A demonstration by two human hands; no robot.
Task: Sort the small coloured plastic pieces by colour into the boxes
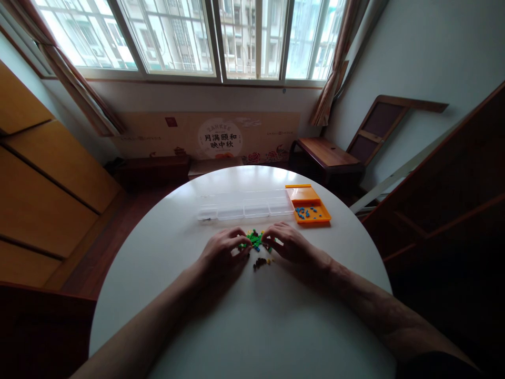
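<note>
My left hand (pixel 224 247) is at the left side of a small pile of mixed building bricks (pixel 255 238), mostly green with some yellow, brown and blue. Its thumb and fingers are bent in a pinch at the pile's edge. On the opposite side, my right hand (pixel 290 241) bends over the same pile, fingertips drawn together. Whatever either pinch holds is too small to make out. Just nearer to me lies a short cluster of dark brown bricks (pixel 259 263), with a few yellow bricks (pixel 269 261) at its right end.
A clear plastic divided box (pixel 256 211) lies beyond my hands on the round white table (pixel 252 326). Against its right end stands an orange tray (pixel 324 217) with several small blue bricks (pixel 303 212). Farther back are a wooden stool (pixel 329 152) and windows.
</note>
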